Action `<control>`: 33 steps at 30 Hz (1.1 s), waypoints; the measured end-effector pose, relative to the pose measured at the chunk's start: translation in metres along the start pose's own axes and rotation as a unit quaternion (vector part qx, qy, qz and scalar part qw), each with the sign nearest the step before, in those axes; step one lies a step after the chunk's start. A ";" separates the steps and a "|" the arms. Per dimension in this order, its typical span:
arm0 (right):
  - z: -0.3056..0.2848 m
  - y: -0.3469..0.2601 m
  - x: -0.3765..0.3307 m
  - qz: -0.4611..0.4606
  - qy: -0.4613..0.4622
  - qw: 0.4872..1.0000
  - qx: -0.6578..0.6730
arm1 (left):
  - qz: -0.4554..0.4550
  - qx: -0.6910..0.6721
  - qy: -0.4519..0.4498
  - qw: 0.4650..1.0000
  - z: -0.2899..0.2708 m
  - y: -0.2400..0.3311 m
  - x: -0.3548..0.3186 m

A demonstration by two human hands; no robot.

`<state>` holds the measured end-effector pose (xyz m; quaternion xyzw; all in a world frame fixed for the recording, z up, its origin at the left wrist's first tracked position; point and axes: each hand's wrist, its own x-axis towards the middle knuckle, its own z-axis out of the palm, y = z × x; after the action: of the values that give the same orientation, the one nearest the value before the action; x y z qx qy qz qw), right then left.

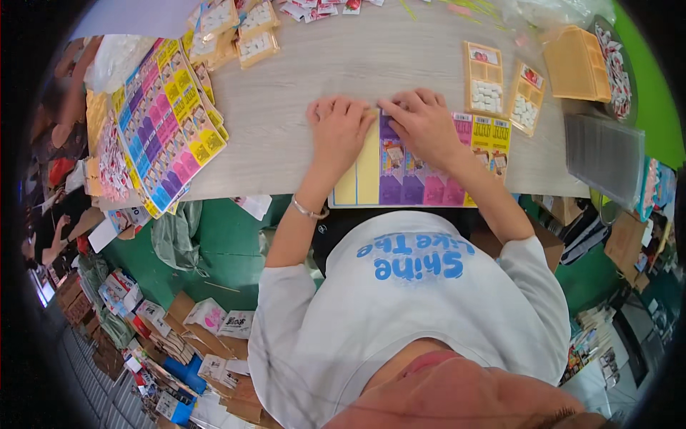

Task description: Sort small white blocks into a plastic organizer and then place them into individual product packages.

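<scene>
In front of me, near the table's front edge, lies a printed sheet [412,189] with purple, pink and yellow columns. Its left part shows a plain pale yellow strip [367,171], like bare backing. My left hand [341,129] is over the strip's far left corner, its fingers bent and closed at the edge. At the top of the purple column, my right hand [423,123] bends its fingers close together on the sheet. The fingertips of both hands are partly hidden, and a narrow gap lies between the hands.
A stack of similar colourful sheets [168,118] sits at the left. Two pale orange trays [486,63] with white pieces stand beyond my right hand; more trays [256,44] are at the far left. Clear plastic sheets [604,154] and a bowl of small packets [616,68] are at the right.
</scene>
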<state>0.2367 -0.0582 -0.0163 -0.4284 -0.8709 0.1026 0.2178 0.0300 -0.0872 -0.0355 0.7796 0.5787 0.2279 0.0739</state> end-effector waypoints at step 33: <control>-0.135 0.087 -0.048 0.247 0.239 0.719 0.604 | 0.171 0.072 -0.040 0.982 0.098 0.071 0.137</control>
<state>0.3872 -0.0437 0.0575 -0.4156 -0.4064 0.5513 0.5985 0.1655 0.0332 -0.0584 0.8789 0.4482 0.1634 0.0003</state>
